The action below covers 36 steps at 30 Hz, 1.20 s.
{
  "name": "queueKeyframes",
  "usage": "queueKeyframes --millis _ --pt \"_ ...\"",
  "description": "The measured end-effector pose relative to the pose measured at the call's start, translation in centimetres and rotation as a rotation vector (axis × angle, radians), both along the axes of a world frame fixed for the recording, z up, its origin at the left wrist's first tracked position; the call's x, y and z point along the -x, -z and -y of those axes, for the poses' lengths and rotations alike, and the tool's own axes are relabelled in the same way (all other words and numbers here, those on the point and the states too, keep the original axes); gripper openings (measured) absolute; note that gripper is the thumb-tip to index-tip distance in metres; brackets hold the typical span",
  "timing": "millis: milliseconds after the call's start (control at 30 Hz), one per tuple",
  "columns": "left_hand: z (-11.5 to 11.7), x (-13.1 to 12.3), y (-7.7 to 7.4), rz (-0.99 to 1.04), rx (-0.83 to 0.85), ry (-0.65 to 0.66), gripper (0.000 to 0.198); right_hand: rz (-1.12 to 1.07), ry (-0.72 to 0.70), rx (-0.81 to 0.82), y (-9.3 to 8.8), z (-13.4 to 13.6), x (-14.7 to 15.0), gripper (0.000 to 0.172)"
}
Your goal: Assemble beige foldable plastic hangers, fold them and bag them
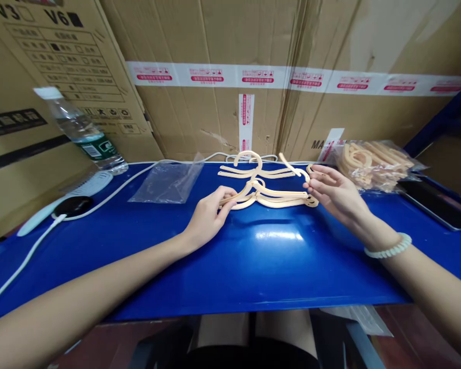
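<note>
A small stack of cream plastic hangers (276,197) lies on the blue table (253,256) between my hands. My left hand (209,215) pinches the stack's left arm end with fingers closed. My right hand (336,195) grips the right arm end, fingers curled round it; a beaded bracelet sits on that wrist. Two more cream hangers (253,169) lie just behind the stack, untouched. An empty clear plastic bag (169,182) rests flat to the left of them.
A clear bag packed with cream hangers (372,161) sits at the back right beside a dark tray (441,205). A water bottle (80,130), white cable (111,192) and black round object (72,206) are at the left. Cardboard boxes (253,77) wall the back.
</note>
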<state>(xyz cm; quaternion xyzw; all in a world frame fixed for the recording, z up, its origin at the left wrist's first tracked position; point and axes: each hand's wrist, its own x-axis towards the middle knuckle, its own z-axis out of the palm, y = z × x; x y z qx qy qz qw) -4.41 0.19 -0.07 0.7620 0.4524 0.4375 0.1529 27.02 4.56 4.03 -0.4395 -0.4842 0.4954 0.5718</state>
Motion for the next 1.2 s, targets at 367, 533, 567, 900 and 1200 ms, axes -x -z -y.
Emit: queueKeyframes --millis 367,533,567,900,1200 --pt "0.2 -0.1 -0.1 0.032 0.009 -0.022 0.008 0.018 -0.117 0.050 -0.5 0.7 0.4 0.037" --pt "0.3 -0.1 0.0 0.026 -0.009 -0.024 0.008 0.113 -0.155 0.084 -1.0 0.8 0.1 0.041" --pt "0.3 0.0 0.0 0.025 -0.015 -0.022 0.008 0.120 -0.164 0.097 -1.0 0.7 0.0 0.040" --pt "0.4 -0.1 -0.1 0.020 -0.028 -0.017 0.009 0.097 -0.338 0.279 -1.2 0.6 -0.5 0.030" --pt "0.5 -0.1 0.1 0.003 -0.067 -0.016 0.008 0.072 -0.337 0.279 -0.8 0.5 -0.1 0.026"
